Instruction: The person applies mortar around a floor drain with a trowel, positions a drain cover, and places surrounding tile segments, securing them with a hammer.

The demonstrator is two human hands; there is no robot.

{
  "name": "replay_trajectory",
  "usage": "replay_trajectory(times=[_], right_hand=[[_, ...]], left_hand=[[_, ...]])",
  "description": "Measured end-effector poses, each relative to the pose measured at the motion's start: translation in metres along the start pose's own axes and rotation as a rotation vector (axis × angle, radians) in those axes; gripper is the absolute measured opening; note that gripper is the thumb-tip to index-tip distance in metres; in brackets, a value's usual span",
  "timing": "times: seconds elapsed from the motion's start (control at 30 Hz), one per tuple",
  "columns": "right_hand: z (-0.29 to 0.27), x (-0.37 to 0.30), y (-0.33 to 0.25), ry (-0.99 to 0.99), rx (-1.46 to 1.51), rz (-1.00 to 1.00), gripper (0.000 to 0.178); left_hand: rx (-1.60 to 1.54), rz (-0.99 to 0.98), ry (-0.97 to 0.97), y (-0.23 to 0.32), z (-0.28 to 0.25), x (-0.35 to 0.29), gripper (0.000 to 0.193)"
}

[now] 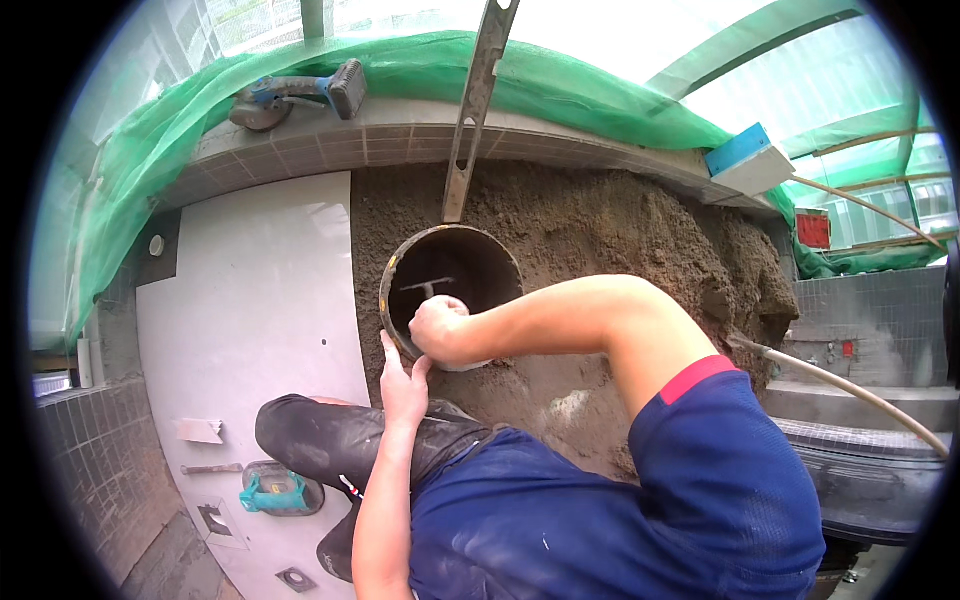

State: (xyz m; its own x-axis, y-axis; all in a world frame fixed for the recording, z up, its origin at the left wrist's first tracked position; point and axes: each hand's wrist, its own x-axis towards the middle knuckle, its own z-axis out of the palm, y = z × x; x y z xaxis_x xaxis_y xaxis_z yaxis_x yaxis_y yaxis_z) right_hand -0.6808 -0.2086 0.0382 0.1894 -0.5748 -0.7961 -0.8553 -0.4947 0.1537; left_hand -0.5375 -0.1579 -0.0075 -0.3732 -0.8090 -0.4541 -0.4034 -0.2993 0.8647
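Note:
A round dark bucket [507, 262] stands on the mortar bed [610, 215] in front of me, with its mouth facing up. My left hand [403, 385] grips the bucket's near left rim, fingers on the outside and thumb spread toward the near side. My right hand [440, 328] reaches over the mouth, closed around the handle of a tool [428, 288]. Its thin, bar-like head shows inside the bucket. Whether that is a trowel or a scraper I cannot tell. The bucket's contents lie in shadow.
A long metal level [468, 160] leans just behind the bucket. A large white slab [255, 300] lies to the left, bearing a teal-handled tool [283, 490]. An angle grinder [265, 105] rests on the back ledge near green netting [570, 95]. A pale hose [850, 385] runs at the right.

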Motion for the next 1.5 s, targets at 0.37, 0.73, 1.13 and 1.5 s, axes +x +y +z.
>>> replay_trajectory(times=[0.37,0.73,1.13,1.5], right_hand=[[0.008,-0.008,0.072,-0.008,0.459,-0.104,0.02],[0.029,-0.001,0.132,-0.134,0.949,-0.148,0.024],[0.029,-0.158,0.165,0.057,0.927,-0.072,0.036],[0.131,-0.231,0.053,0.038,0.16,0.331,0.025]], left_hand=[[-0.145,0.011,-0.027,-0.012,-0.007,-0.001,0.098],[-0.143,0.037,-0.02,-0.014,-0.004,-0.002,0.094],[-0.199,0.027,0.034,-0.011,-0.004,0.0,0.091],[-0.223,-0.02,0.191,-0.015,-0.001,0.015,0.05]])
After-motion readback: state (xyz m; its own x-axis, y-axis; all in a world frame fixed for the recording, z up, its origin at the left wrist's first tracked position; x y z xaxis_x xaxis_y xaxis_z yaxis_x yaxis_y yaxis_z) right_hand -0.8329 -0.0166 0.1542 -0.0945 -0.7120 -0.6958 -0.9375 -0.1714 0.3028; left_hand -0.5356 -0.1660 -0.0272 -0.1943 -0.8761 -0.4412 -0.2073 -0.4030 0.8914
